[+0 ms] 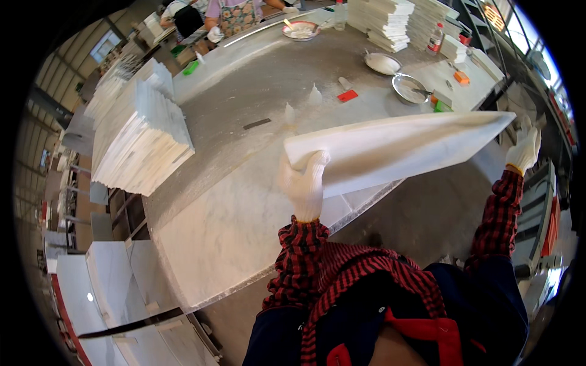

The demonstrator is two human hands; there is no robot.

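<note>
A long white marble slab (403, 152) with grey shading is tilted up over the table's near right edge. My left hand (307, 180), in a white knit glove, is closed on its left end with the thumb across the near face. Just past the slab's right tip is my gloved right hand (524, 151), its fingers stretched upward and apart. It appears separate from the slab, though contact on the far side cannot be made out. The marble-topped worktable (226, 238) lies beneath the slab's left end.
A tall stack of slabs (146, 137) stands on the table's left, with more stacks (387, 24) at the back right. Metal bowls (409, 89), a red card (347, 96) and a dark flat strip (257, 124) lie across the table. A person in a floral apron (238, 17) stands at the far side.
</note>
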